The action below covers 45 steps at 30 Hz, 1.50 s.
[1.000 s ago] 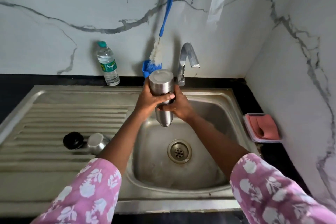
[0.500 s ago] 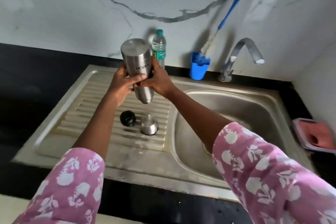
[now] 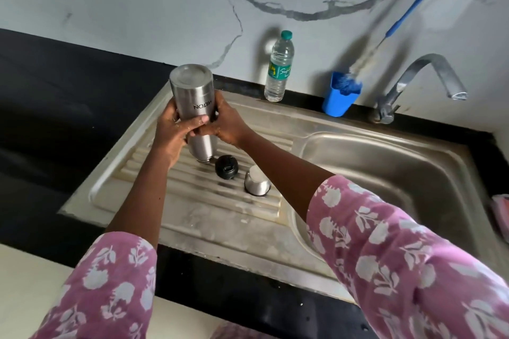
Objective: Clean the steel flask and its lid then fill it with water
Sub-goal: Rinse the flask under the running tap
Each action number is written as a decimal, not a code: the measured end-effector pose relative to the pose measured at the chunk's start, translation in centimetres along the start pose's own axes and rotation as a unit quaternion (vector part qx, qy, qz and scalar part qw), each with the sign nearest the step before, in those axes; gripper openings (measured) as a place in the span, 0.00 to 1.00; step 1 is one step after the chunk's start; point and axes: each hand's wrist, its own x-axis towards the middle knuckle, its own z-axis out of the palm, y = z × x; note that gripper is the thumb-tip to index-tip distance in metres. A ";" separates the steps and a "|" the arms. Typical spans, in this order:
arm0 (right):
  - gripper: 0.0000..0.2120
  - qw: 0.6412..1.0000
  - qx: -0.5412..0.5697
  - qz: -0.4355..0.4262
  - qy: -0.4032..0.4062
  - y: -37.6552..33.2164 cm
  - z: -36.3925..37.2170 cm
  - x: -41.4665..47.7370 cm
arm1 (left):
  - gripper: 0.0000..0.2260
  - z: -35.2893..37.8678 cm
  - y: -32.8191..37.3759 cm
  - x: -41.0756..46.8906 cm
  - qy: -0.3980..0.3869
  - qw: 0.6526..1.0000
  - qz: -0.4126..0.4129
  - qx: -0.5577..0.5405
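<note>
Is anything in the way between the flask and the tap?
Nothing visible blocks it. The left hand and right hand hold the flask upside down over the drainboard. The black lid and steel cup lie low beside it, and only open sink basin leads to the tap.

brushed steel flask [image 3: 196,107], glossy marble wall [image 3: 137,8]

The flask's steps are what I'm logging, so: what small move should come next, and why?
Probably lower the flask mouth-down onto the drainboard to drain. The left hand and right hand both grip it inverted, its mouth close above the ribs, beside the black stopper and steel cap already lying there.
</note>
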 end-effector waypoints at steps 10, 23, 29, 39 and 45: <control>0.39 1.000 -0.010 0.008 -0.020 1.0 1.5 0.5 | 0.25 -1.2 -1.5 -0.1 0.029 0.999 -0.011 0.009; 0.41 0.998 -0.044 0.013 -0.033 1.0 1.7 1.6 | 0.21 -1.2 -2.2 0.4 0.048 0.999 0.012 -0.018; 0.41 0.998 -0.011 0.037 -0.043 1.5 1.4 2.1 | 0.25 -1.2 -2.7 1.1 0.036 0.999 0.009 -0.017; 0.42 0.998 -0.008 0.036 -0.050 1.4 1.4 2.8 | 0.30 -1.6 -3.4 1.8 0.040 0.999 0.025 -0.023; 0.45 0.998 -0.011 0.036 -0.056 1.3 1.5 2.6 | 0.36 -1.5 -3.6 1.5 0.033 0.999 0.027 -0.022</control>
